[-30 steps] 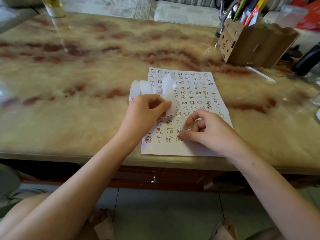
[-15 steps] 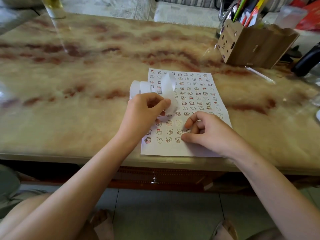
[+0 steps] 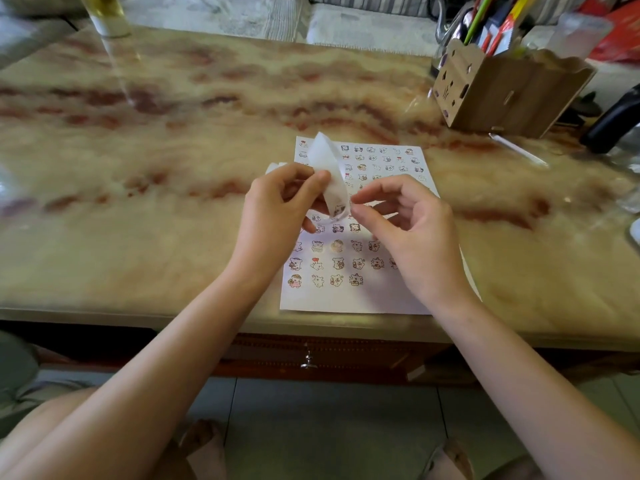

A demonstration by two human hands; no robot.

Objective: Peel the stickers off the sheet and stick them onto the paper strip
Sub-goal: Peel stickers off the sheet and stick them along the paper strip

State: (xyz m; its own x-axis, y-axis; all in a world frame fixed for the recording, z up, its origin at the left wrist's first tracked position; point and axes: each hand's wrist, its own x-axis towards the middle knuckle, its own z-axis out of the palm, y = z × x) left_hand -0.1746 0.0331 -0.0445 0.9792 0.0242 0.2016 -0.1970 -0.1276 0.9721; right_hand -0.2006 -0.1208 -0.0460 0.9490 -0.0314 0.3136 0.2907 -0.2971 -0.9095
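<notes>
Here, two bare forearms reach over the near edge of a marbled table (image 3: 138,220). A sticker sheet (image 3: 346,296) lies flat just inside that edge, near its middle, with rows of small cartoon stickers facing up. Above the sheet, the left hand (image 3: 277,209) grips a curled white paper strip (image 3: 327,161), fingers and thumb wrapped round it. The right hand (image 3: 412,233), fingers curled, pinches the strip's lower end between thumb and forefinger, where one sticker (image 3: 338,210) shows. A cardboard organiser (image 3: 509,95) stands toward the far right corner.

Right hand (image 3: 419,237) has left the sheet (image 3: 346,297) and reached the paper strip (image 3: 327,157).
</notes>
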